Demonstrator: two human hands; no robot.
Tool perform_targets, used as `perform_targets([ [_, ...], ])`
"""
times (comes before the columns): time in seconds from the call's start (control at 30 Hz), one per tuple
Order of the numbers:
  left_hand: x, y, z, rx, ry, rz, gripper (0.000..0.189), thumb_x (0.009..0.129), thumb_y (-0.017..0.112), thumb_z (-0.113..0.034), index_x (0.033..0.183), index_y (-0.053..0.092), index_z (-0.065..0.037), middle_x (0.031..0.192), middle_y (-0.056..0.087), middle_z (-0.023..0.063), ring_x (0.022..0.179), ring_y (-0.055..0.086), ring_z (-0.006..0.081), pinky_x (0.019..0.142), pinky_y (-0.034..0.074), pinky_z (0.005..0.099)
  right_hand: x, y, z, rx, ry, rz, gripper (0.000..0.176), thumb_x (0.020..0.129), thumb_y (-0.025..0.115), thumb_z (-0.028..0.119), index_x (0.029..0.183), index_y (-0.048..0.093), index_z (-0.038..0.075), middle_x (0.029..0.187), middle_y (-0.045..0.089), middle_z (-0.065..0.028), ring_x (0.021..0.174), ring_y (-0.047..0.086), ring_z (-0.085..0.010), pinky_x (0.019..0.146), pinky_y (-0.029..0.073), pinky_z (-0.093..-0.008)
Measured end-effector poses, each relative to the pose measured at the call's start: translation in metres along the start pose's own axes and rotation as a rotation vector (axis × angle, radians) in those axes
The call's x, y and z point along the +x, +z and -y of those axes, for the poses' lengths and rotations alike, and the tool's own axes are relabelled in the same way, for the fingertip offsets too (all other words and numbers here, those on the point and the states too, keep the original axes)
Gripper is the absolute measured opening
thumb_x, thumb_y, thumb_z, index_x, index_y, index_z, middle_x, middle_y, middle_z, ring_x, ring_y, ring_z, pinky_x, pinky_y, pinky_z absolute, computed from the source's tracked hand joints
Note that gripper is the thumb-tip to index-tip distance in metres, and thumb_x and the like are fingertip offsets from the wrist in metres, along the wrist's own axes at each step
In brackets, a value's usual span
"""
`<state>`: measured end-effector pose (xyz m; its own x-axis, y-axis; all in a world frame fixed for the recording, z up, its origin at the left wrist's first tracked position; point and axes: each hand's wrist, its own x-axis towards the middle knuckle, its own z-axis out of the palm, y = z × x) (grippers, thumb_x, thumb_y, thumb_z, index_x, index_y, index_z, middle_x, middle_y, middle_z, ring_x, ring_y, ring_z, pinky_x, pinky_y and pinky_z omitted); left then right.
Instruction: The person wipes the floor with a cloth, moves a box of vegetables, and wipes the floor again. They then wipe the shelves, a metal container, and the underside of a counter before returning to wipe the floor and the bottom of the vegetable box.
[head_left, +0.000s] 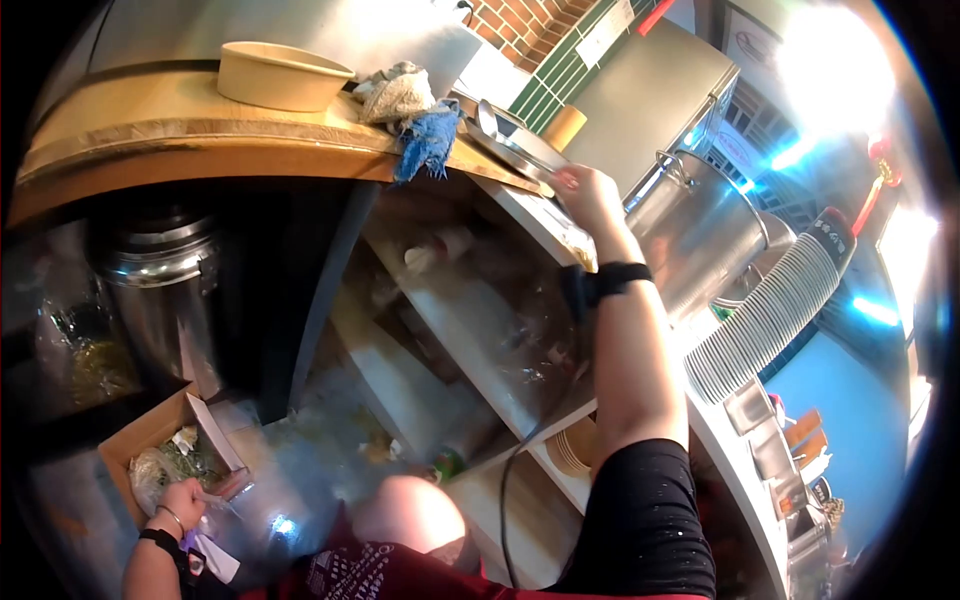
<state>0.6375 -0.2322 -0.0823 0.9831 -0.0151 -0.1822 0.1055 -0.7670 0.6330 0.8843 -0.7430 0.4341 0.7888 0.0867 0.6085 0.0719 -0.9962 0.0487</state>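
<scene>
At the lower left, my left hand (182, 503) is closed at the front of a cardboard box (148, 432), with a pale strip by its fingers; what it grips is hard to make out. Inside the box are a crumpled clear plastic bag (152, 472) and leafy green bits (195, 458). A purple and white item (212, 555) hangs just below that wrist. My right hand (592, 195) reaches up to the counter, its fingers closed at the near end of a shallow metal tray (525, 150). A metal spoon (487, 118) lies at the tray's far end.
A paper bowl (280, 76) and rags (428, 135) sit on the wooden counter (200, 135). Beneath it stands a steel canister (165, 290). Open shelves (450, 300) lie ahead. On the right are a big steel pot (700, 235) and a long stack of cups (770, 315). A dark cable hangs by my knee.
</scene>
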Motion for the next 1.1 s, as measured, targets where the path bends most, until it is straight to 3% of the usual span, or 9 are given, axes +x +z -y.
perform_targets([
  [0.17,0.009,0.010,0.009,0.050,0.007,-0.009,0.012,0.069,0.060,-0.013,0.079,0.060,-0.007,0.075,0.062,0.0193,0.075,0.061,0.0382,0.068,0.049,0.0436,-0.032,-0.023,-0.072,0.000,0.046,0.340,0.046,0.075,0.068,0.047,0.100,0.067,0.008,0.091,0.068,-0.0120,0.086,0.064,-0.0240,0.079,0.049,-0.0338],
  [0.27,0.014,0.017,0.016,0.051,0.036,-0.003,0.011,0.068,0.060,-0.012,0.079,0.060,-0.007,0.075,0.062,0.0191,0.075,0.060,0.0380,0.068,0.049,0.0437,-0.049,-0.013,-0.072,0.186,0.106,0.455,0.035,0.080,0.066,0.038,0.100,0.067,0.008,0.086,0.068,-0.0082,0.078,0.063,-0.0193,0.073,0.048,-0.0323],
  [0.4,0.016,0.017,0.018,0.010,0.038,-0.004,0.010,0.068,0.059,-0.010,0.078,0.059,-0.006,0.073,0.062,0.0189,0.073,0.061,0.0378,0.066,0.049,0.0431,-0.049,-0.009,-0.061,-0.090,-0.055,0.298,0.018,0.078,0.067,0.020,0.091,0.068,0.008,0.077,0.067,-0.0093,0.069,0.062,-0.0217,0.066,0.049,-0.0325],
  [0.53,0.018,0.015,0.020,-0.037,0.084,-0.060,0.009,0.069,0.058,-0.007,0.077,0.058,-0.005,0.071,0.061,0.0195,0.069,0.060,0.0383,0.063,0.049,0.0416,-0.060,-0.020,-0.044,0.011,-0.036,0.097,0.013,0.077,0.065,0.016,0.086,0.068,0.008,0.077,0.066,-0.0119,0.071,0.063,-0.0245,0.068,0.049,-0.0321],
  [0.6,0.018,0.013,0.017,-0.039,0.072,-0.062,0.010,0.069,0.058,-0.007,0.078,0.057,-0.004,0.070,0.061,0.0199,0.069,0.060,0.0383,0.063,0.049,0.0417,-0.073,-0.025,-0.025,0.044,-0.285,0.010,0.011,0.074,0.064,0.009,0.085,0.067,0.008,0.082,0.065,-0.0101,0.078,0.061,-0.0289,0.073,0.049,-0.0359],
  [0.67,0.020,0.016,0.021,-0.020,0.085,-0.049,0.010,0.068,0.059,-0.007,0.078,0.057,-0.004,0.071,0.061,0.0200,0.070,0.060,0.0385,0.064,0.049,0.0421,-0.080,-0.022,-0.016,-0.055,-0.651,0.028,0.013,0.072,0.063,0.002,0.085,0.066,0.007,0.092,0.065,-0.0104,0.088,0.060,-0.0286,0.080,0.048,-0.0355],
  [0.73,0.021,0.016,0.019,-0.001,0.099,-0.034,0.011,0.068,0.059,-0.007,0.078,0.057,-0.004,0.072,0.061,0.0202,0.070,0.060,0.0387,0.064,0.049,0.0425,-0.087,-0.015,-0.015,-0.151,-0.766,0.179,0.014,0.070,0.060,0.002,0.082,0.064,0.008,0.099,0.064,-0.0074,0.098,0.055,-0.0269,0.087,0.044,-0.0368],
  [0.93,0.027,0.026,0.031,0.022,0.222,-0.114,0.011,0.066,0.056,-0.002,0.077,0.056,-0.004,0.067,0.059,0.0177,0.065,0.060,0.0347,0.061,0.048,0.0395,-0.109,0.005,-0.035,-0.533,-0.773,0.290,0.009,0.072,0.054,0.014,0.072,0.063,0.015,0.087,0.063,0.0010,0.099,0.052,-0.0193,0.084,0.043,-0.0318],
  [1.1,0.026,0.018,0.022,-0.010,0.193,-0.120,0.010,0.067,0.054,-0.001,0.076,0.055,-0.003,0.069,0.060,0.0194,0.067,0.059,0.0373,0.061,0.048,0.0404,-0.130,0.016,-0.060,-1.105,-0.765,0.278,0.011,0.072,0.053,0.015,0.067,0.063,0.016,0.075,0.060,-0.0002,0.083,0.054,-0.0187,0.073,0.043,-0.0316],
])
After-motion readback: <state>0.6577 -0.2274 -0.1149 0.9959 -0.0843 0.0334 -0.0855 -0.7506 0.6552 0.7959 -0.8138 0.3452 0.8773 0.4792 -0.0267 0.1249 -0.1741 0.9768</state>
